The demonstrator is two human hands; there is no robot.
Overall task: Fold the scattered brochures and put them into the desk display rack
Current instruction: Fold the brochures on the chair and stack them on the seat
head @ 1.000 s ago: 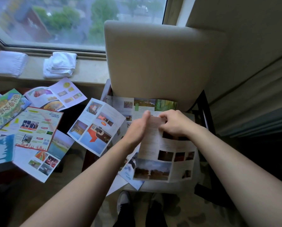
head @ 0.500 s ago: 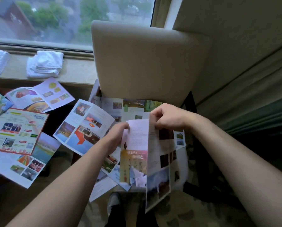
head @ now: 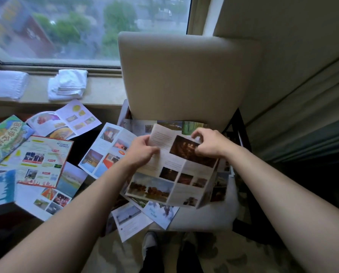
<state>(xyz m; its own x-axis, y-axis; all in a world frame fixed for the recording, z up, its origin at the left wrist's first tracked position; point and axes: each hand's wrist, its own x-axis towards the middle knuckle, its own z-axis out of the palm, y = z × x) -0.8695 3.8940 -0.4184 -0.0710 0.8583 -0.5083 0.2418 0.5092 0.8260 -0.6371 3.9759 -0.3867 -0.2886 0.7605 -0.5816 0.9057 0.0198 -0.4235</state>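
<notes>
Both hands hold one multi-panel brochure with dark photos, spread open above the chair seat. My left hand grips its upper left edge. At the upper right panel, my right hand pinches the paper with curled fingers. More unfolded brochures lie under it on the seat. Another open brochure hangs off the seat's left side. No display rack is in view.
A beige chair stands against the window sill. Several open brochures cover the dark table at left. Two folded white towels lie on the sill. A curtain hangs at right. My shoes show below.
Half a second ago the brochure hung partly folded with a cover panel showing. Now it is spread open and flatter, and both hands have shifted apart along its top edge.
</notes>
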